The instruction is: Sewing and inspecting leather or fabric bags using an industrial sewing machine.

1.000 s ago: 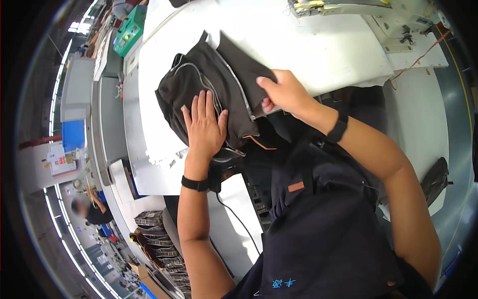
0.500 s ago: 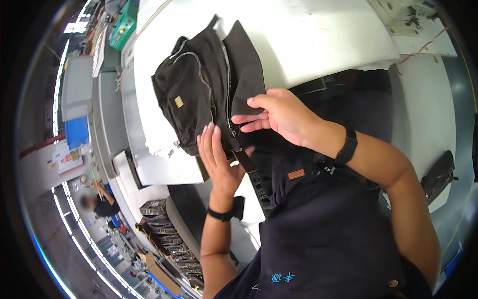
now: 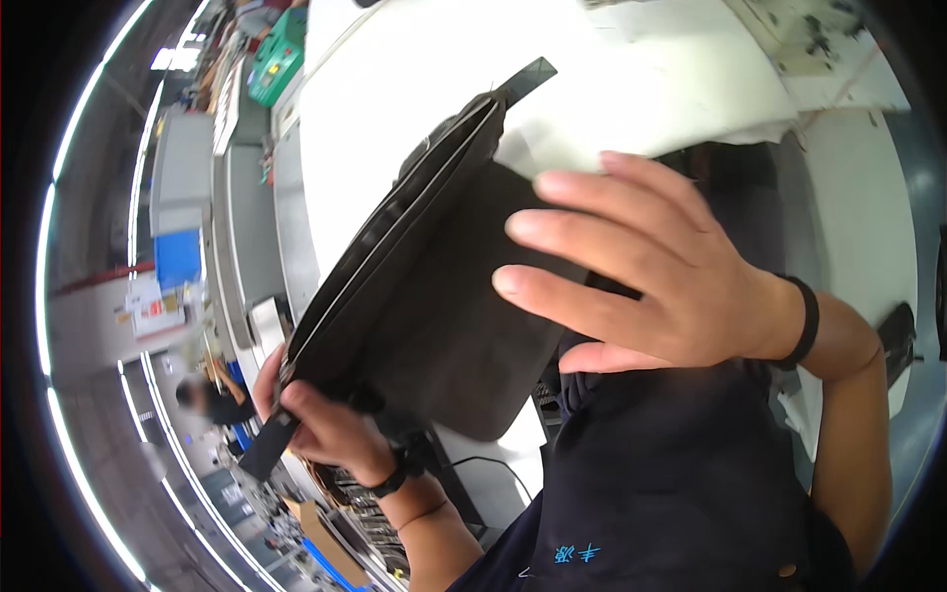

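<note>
A dark brown fabric bag [image 3: 434,335] is raised at a slant over the near edge of the white worktable [image 3: 390,89], its long zipped edge running from upper right to lower left, a wide flap hanging toward me. My left hand [image 3: 326,424] grips the bag's lower left end, thumb on this side and fingers partly hidden behind it, beside a short dark tab. My right hand [image 3: 651,266] is open with fingers spread, held over the flap's right part; whether the fingertips touch it I cannot tell. A strap end [image 3: 528,81] sticks up at the bag's top. My dark apron is below.
A green device [image 3: 278,54], a blue bin [image 3: 178,259] and grey cabinets are at the left, with a co-worker [image 3: 227,400] farther back. A machine [image 3: 819,35] stands at the top right; another dark bag [image 3: 896,345] lies at the far right. A cable runs below the worktable.
The bag has been lifted off the tabletop and tipped, turning its flap side toward me. My left hand now grips its end; my right hand has let go, spread and moved right.
</note>
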